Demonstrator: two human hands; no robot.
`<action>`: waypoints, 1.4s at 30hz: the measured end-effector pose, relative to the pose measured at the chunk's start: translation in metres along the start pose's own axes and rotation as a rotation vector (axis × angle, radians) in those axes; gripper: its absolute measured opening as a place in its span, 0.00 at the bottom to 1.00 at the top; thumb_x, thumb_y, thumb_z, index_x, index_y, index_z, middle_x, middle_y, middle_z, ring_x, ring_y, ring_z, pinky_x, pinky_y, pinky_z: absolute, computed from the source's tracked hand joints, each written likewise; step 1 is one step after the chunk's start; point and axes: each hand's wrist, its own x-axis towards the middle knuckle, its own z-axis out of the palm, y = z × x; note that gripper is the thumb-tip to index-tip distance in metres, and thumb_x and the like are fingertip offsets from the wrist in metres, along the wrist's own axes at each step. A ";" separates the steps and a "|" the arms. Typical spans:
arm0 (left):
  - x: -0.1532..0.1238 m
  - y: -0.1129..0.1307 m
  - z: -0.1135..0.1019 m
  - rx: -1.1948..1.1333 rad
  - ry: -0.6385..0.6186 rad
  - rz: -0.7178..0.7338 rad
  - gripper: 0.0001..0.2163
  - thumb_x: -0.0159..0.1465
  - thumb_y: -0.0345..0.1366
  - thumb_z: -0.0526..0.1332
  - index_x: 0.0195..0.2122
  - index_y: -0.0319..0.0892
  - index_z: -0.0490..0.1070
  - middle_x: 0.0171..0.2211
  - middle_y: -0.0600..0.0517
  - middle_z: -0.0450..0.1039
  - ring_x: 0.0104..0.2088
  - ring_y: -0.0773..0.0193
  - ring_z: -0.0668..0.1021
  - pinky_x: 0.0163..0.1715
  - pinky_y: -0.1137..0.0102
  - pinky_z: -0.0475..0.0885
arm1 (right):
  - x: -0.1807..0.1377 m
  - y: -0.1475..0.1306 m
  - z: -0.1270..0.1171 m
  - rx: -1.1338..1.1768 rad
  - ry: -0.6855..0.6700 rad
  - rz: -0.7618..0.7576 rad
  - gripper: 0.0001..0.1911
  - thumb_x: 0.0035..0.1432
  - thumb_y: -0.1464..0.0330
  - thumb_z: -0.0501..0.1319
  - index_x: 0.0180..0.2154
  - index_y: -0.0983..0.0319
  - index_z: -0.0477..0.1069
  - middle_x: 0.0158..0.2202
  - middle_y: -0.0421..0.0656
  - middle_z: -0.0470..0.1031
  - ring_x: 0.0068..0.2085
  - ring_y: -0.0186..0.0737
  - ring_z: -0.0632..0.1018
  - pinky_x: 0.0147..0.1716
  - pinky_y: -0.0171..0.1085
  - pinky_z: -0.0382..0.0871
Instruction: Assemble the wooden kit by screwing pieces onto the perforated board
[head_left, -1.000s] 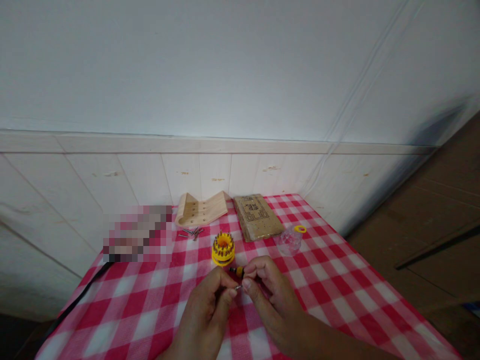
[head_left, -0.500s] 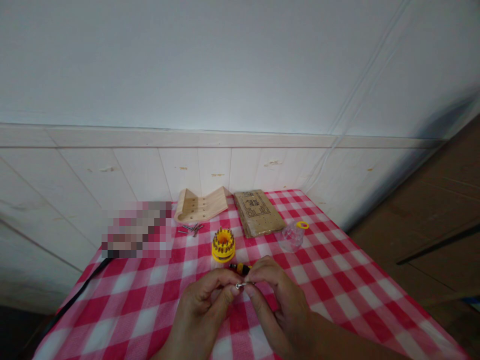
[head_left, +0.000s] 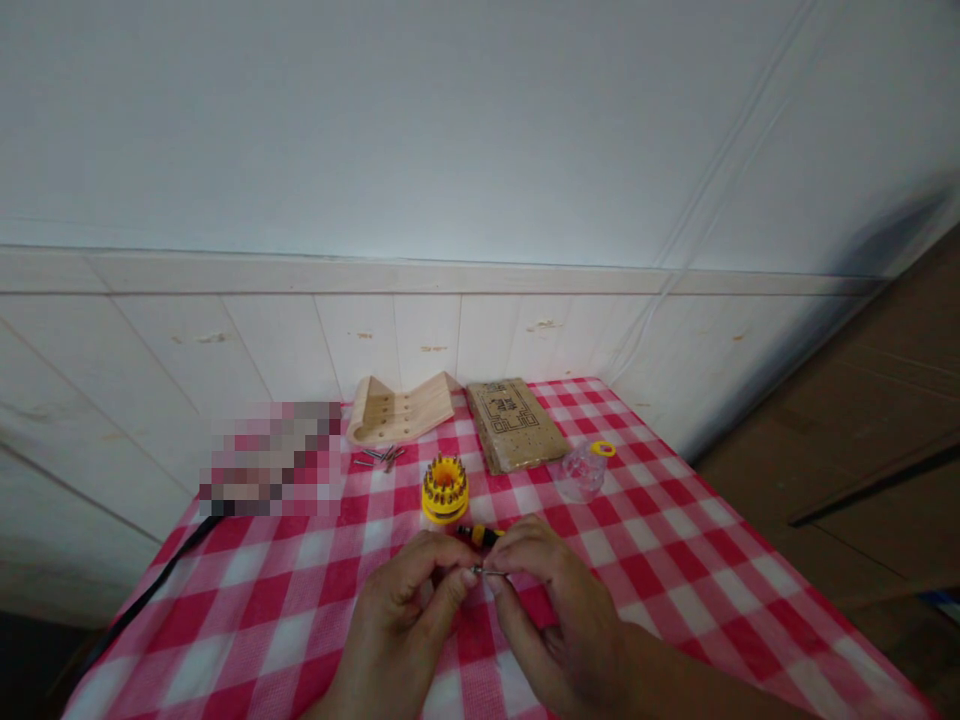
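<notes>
My left hand (head_left: 409,618) and my right hand (head_left: 551,615) meet over the checked tablecloth (head_left: 660,560), fingertips pinched together on a small metal bit (head_left: 478,570). A black and yellow screwdriver handle (head_left: 478,535) lies on the cloth just beyond my fingers. Behind it stands a round yellow bit holder (head_left: 445,489) with several bits upright in its rim.
At the back by the wall lie a pale wooden piece with holes (head_left: 400,410), several loose screws (head_left: 381,458), a brown patterned board (head_left: 516,423) and a clear plastic container with a yellow ring (head_left: 587,467). A black cable (head_left: 142,600) hangs off the left edge.
Both hands have stayed pinched together on the small metal bit, shifting slightly. The view has tilted a little, so the table objects sit marginally higher.
</notes>
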 end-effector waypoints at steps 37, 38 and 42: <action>0.001 -0.009 0.007 -0.183 0.051 -0.178 0.10 0.63 0.42 0.64 0.31 0.42 0.73 0.26 0.53 0.71 0.26 0.65 0.70 0.28 0.73 0.65 | 0.008 0.006 -0.008 -0.254 -0.173 -0.107 0.17 0.66 0.81 0.52 0.53 0.64 0.69 0.37 0.48 0.73 0.37 0.44 0.75 0.35 0.39 0.78; 0.001 -0.010 0.006 -0.180 0.045 -0.176 0.10 0.64 0.42 0.64 0.31 0.42 0.73 0.26 0.53 0.71 0.27 0.65 0.70 0.28 0.73 0.65 | 0.008 0.008 -0.008 -0.260 -0.158 -0.098 0.19 0.66 0.81 0.52 0.54 0.64 0.69 0.38 0.48 0.72 0.37 0.44 0.75 0.35 0.39 0.78; 0.000 -0.015 0.003 -0.149 0.016 -0.176 0.10 0.66 0.44 0.62 0.34 0.42 0.73 0.30 0.51 0.74 0.30 0.63 0.73 0.29 0.73 0.67 | 0.010 0.018 -0.008 -0.243 -0.072 -0.017 0.23 0.67 0.81 0.50 0.59 0.62 0.66 0.39 0.47 0.71 0.37 0.40 0.76 0.35 0.35 0.78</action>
